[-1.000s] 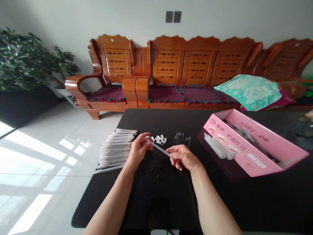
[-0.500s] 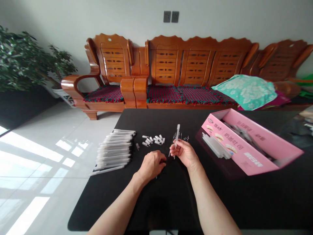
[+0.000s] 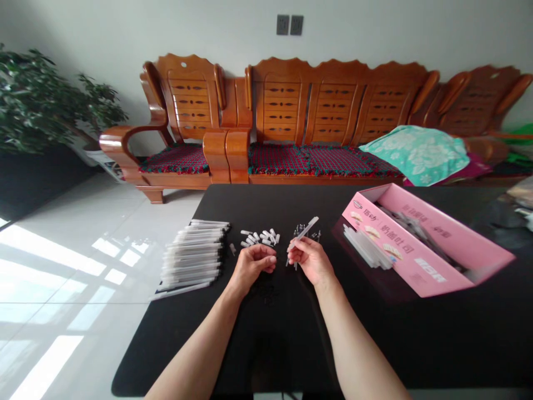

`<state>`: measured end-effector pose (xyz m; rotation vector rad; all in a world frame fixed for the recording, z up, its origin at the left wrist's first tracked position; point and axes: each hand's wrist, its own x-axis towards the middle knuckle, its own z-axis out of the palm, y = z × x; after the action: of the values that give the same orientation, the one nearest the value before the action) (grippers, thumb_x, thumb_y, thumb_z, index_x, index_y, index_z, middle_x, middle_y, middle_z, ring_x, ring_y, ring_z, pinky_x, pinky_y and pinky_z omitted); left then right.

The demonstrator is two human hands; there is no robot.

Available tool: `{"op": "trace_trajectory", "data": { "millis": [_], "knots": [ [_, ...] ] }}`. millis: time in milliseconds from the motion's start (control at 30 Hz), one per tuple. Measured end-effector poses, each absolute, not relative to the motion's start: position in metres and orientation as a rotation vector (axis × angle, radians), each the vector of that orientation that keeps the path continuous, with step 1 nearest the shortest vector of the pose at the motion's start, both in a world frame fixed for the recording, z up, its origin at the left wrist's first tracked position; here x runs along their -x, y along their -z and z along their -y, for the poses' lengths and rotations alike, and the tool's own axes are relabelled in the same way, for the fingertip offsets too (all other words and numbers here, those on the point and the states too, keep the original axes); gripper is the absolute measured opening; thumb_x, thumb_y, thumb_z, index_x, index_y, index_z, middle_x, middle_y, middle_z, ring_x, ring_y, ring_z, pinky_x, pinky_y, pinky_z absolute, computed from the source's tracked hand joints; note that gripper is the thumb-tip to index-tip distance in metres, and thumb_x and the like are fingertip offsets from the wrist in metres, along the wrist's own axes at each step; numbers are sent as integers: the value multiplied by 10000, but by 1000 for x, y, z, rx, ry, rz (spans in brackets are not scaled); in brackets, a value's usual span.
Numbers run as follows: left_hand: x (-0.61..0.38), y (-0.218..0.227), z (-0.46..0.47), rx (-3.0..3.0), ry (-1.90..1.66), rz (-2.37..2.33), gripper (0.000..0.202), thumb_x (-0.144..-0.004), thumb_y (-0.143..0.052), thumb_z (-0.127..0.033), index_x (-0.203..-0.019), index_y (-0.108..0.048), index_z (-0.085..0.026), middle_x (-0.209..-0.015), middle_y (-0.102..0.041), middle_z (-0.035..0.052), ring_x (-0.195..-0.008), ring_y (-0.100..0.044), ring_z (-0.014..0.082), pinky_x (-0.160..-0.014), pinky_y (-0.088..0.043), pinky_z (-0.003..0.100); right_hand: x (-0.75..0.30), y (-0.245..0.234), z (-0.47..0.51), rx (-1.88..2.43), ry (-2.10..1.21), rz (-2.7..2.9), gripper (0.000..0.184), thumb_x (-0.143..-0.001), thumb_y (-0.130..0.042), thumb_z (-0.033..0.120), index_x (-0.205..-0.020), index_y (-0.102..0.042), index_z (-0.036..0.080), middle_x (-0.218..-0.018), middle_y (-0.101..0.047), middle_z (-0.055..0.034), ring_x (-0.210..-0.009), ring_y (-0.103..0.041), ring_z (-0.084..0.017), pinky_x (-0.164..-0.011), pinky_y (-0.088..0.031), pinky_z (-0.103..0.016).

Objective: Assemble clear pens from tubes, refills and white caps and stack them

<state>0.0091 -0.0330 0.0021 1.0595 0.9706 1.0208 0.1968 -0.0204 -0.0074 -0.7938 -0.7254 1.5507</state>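
Small black parts (image 3: 266,294) sit nearest on the table (image 3: 287,350). Left hand (image 3: 252,268): fingers curled, thumb close to index, can't tell if gripping anything. Right hand (image 3: 312,261): fingers pinch a tilted frosted pen barrel (image 3: 306,228) above the table. White caps (image 3: 268,237) lie just beyond left hand; wooden sofa (image 3: 333,108) behind.

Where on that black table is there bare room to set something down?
The widest patch of black table lies in front of the pink box, right of the right forearm. A narrower strip runs behind the small white pieces, left of the box. It's crowded around the left hand and right hand, and farther left, where pale tubes lie in a row.
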Motion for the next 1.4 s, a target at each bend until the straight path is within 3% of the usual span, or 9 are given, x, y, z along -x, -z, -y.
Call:
{"op": "trace_trajectory", "data": {
  "millis": [1400],
  "knots": [
    [-19, 0, 33, -910, -1183, -953, 326, -617, -857, -325, -752, -647, -116, -632, -675, 28, -561, -630, 125, -586, -533, 236, -180, 6, 26, 958, -1544, 886, 260, -648, -838, 300, -798, -714, 127, -666, -743, -62, -496, -687, -171, -471, -584, -246]
  ]
}}
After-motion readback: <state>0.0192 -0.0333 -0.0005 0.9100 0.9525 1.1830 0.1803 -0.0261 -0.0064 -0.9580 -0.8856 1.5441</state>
